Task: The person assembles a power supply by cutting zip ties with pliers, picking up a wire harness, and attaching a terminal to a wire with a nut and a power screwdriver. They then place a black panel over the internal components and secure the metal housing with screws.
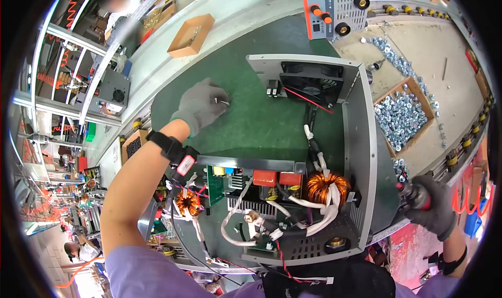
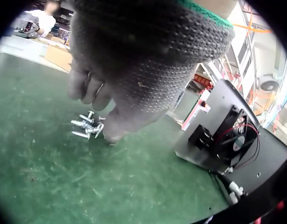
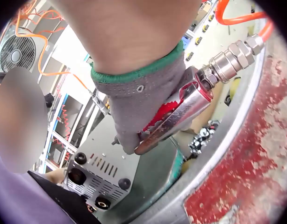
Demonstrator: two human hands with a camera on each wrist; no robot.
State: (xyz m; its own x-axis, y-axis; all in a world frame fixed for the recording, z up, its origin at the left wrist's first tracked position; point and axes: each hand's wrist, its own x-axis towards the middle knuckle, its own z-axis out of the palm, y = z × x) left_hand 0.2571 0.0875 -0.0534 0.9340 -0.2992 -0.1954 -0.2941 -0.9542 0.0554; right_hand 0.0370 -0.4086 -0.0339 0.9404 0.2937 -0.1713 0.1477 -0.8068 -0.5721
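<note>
My left hand (image 1: 205, 105), in a grey glove, is low over the green work surface (image 1: 251, 136). Its fingers curl, and slivers of metal that look like screws show between them in the left wrist view. Beside the thumb lies a small pile of silver screws (image 2: 89, 125). My right hand (image 1: 435, 206), gloved too, grips a metal and red air screwdriver (image 3: 176, 116) at the right edge of the bench. Between the hands stands an open grey metal housing (image 1: 361, 141) with a fan (image 1: 312, 83), copper coils (image 1: 328, 187) and white-sleeved cables inside.
A box heaped with screws (image 1: 401, 117) stands at the right, more screws strewn around it. Behind are a power unit with orange knobs (image 1: 334, 16) and a shallow cardboard box (image 1: 191, 35). An orange air hose (image 3: 232, 21) joins the screwdriver. Another person is at the far left.
</note>
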